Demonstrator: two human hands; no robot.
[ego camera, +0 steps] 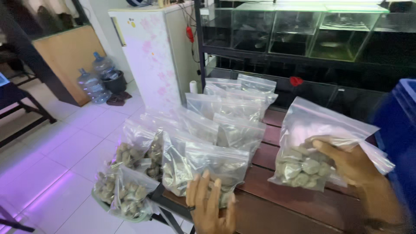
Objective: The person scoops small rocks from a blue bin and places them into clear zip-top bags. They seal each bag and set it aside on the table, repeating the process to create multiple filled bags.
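Observation:
My right hand [353,164] grips a clear zip bag [310,143] filled with grey-brown round lumps, held above the dark wooden bench [277,208]. My left hand [210,206] rests with fingers spread against another filled clear bag [212,167] standing at the bench's near edge; a dark ring is on one finger. Behind it, several more clear bags [236,125] stand in rows on the bench, some filled with the same lumps.
More filled bags [128,190] sit in a low tray at the bench's left end. A white fridge [154,52], water jugs [93,84] and glass tanks [299,30] stand behind. A blue bin [401,125] is at right. White tiled floor lies at left.

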